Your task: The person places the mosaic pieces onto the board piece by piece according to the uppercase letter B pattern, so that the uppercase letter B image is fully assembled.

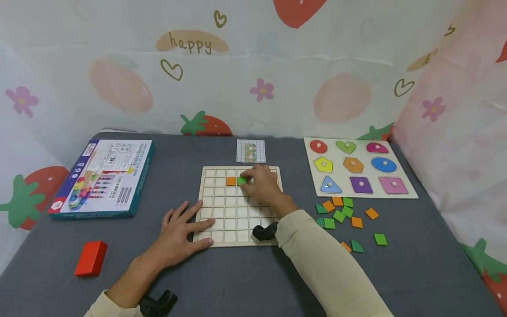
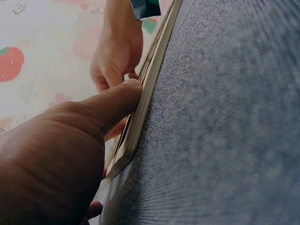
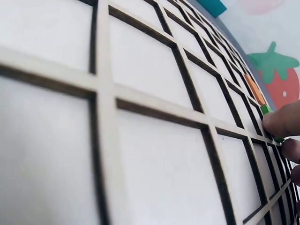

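Observation:
A wooden grid board with square cells lies at the middle of the table. My right hand pinches a green square tile in a cell of the second row from the far edge. Thumb and fingertips meet that tile at its edges, as the right wrist view shows. Directly left of it, an orange square tile sits in its own cell. My left hand rests with spread fingers on the board's near left corner. In the left wrist view, the left thumb presses the board's side edge.
A patterned card lies behind the board. Several loose orange and green tiles are scattered to the right, below a shape puzzle board. On the left are a flat box and a red block.

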The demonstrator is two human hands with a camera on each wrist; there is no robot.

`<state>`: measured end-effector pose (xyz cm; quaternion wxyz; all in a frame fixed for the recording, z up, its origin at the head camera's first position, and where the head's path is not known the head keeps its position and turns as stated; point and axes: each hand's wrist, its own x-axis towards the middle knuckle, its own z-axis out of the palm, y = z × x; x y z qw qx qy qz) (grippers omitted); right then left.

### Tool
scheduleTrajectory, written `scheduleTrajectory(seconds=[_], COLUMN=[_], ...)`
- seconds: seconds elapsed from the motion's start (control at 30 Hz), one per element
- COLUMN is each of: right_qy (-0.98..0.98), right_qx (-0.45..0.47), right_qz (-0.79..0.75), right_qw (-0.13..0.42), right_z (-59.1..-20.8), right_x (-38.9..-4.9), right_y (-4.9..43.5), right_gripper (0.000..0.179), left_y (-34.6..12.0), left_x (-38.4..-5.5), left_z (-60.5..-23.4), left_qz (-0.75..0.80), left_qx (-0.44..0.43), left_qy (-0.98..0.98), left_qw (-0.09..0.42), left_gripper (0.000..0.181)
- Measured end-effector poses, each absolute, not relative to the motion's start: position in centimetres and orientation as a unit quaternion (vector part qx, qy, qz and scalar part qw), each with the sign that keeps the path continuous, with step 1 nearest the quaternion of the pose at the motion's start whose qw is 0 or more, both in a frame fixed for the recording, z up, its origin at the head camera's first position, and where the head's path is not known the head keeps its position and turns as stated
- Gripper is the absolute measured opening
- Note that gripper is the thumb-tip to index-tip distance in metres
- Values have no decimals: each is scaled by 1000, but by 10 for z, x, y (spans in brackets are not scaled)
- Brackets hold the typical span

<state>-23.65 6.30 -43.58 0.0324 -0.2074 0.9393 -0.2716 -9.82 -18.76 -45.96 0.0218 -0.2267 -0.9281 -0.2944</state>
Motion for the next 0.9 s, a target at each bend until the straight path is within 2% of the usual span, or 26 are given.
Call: scheduleTrajectory(seconds=[0.3, 0.5, 0.9], right_qy=[946, 935, 897], right_qx=[-204, -212, -250], right_qz=[-247, -280, -362], right_qw=[42, 59, -23], right_z=[-434, -428, -370], right_x=[-239, -238, -222], right_y=[61, 68, 112], right_gripper=[27, 37, 38], left_y=[-187, -187, -188], left_x=[-99, -98, -98], left_z=[-460, -459, -459], left_qz=[-296, -294, -296], left_qx=[-226, -226, -226], left_qy=[-928, -928, -928], left_qw=[21, 18, 19], left_gripper=[51, 51, 52])
